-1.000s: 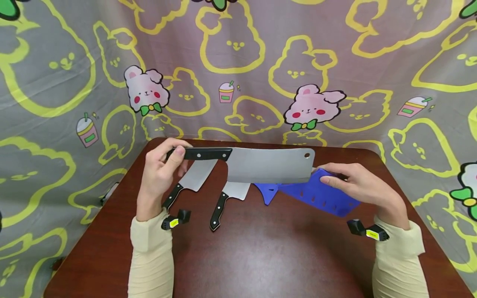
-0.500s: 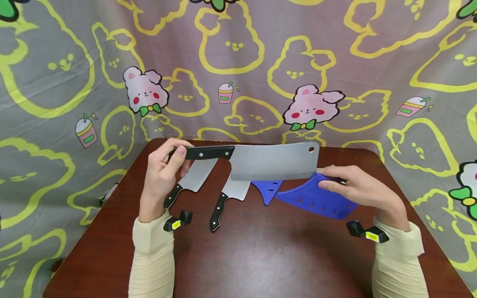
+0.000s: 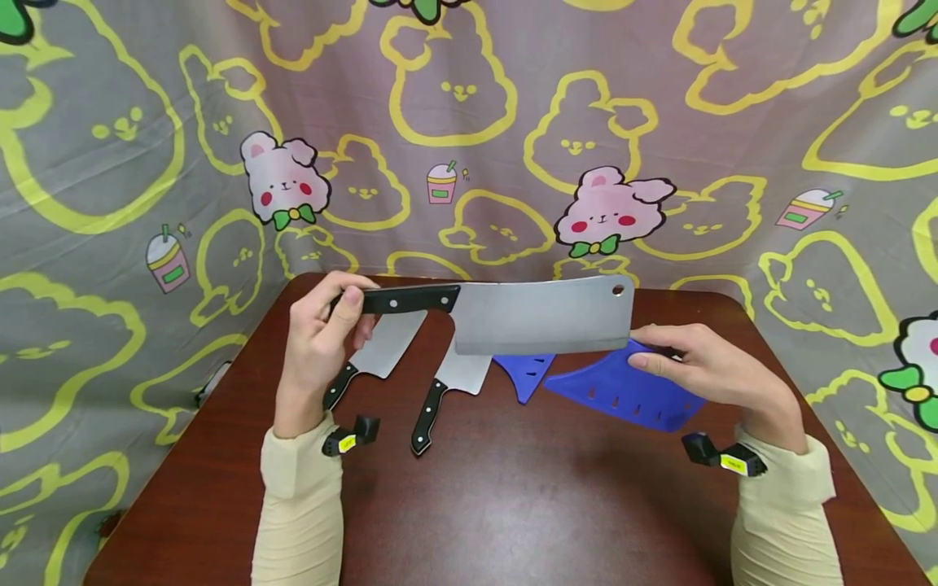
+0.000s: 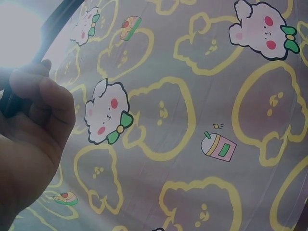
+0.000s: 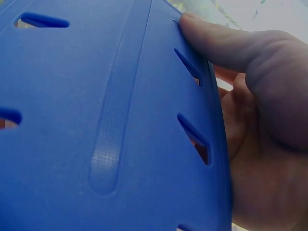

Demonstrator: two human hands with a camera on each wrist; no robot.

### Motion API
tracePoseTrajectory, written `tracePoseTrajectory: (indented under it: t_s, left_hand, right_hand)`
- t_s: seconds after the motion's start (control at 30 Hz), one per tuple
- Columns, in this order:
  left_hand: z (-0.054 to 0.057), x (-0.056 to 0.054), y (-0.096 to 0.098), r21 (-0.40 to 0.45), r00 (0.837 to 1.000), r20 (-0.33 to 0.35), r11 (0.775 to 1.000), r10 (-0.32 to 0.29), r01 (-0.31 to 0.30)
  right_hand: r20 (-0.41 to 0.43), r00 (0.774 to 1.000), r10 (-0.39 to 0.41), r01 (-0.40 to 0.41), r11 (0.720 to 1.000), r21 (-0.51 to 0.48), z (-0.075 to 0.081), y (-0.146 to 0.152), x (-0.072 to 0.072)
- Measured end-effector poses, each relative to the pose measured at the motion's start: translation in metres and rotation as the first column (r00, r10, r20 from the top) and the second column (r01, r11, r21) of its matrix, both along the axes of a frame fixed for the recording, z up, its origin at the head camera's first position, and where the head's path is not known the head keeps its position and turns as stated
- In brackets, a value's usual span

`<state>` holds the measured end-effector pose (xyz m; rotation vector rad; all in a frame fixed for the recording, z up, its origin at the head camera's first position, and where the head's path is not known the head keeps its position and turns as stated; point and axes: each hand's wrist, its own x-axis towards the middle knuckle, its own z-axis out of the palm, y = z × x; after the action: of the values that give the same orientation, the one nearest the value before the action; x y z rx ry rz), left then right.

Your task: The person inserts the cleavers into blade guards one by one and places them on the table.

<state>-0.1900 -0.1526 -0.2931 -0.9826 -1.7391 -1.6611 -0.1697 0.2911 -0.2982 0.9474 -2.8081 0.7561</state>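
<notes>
My left hand (image 3: 318,342) grips the black riveted handle of a cleaver (image 3: 542,317), held nearly level above the table with its broad steel blade pointing right. In the left wrist view, curled fingers (image 4: 48,96) wrap the dark handle, with bright glare beside them. Between thumb and fingers, my right hand (image 3: 711,362) pinches a blue slotted plastic knife sheath (image 3: 623,391) by its upper edge. The blade's front lower corner overlaps the sheath's top edge right at the right fingertips. Close up in the right wrist view, the sheath (image 5: 72,144) shows angled slots and a long groove.
Two smaller cleavers lie on the brown table (image 3: 513,505): one at the left (image 3: 384,346), partly behind the left hand, and one in the middle (image 3: 465,370). Another blue slotted piece (image 3: 526,378) lies partly behind the raised blade. A patterned curtain (image 3: 469,122) surrounds the table.
The held cleaver has shifted slightly right, its front end tilting up, so the blade covers less of the blue sheath. The right hand keeps its pinch almost in place.
</notes>
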Motion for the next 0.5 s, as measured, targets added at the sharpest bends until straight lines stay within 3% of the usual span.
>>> tracePoseTrajectory:
  t_s: [0.13, 0.5]
  left_hand:
    - [-0.0003, -0.0008, 0.0005, -0.008, 1.0, -0.009, 1.0, 0.002, -0.002]
    - [-0.002, -0.0033, -0.0004, 0.007, 1.0, 0.008, 1.0, 0.001, -0.001]
  right_hand:
    - [-0.004, 1.0, 0.019, -0.019, 1.0, -0.012, 0.0, 0.0, -0.0009]
    - [0.024, 0.999, -0.021, 0.02, 1.0, 0.006, 0.0023, -0.0003, 0.0016]
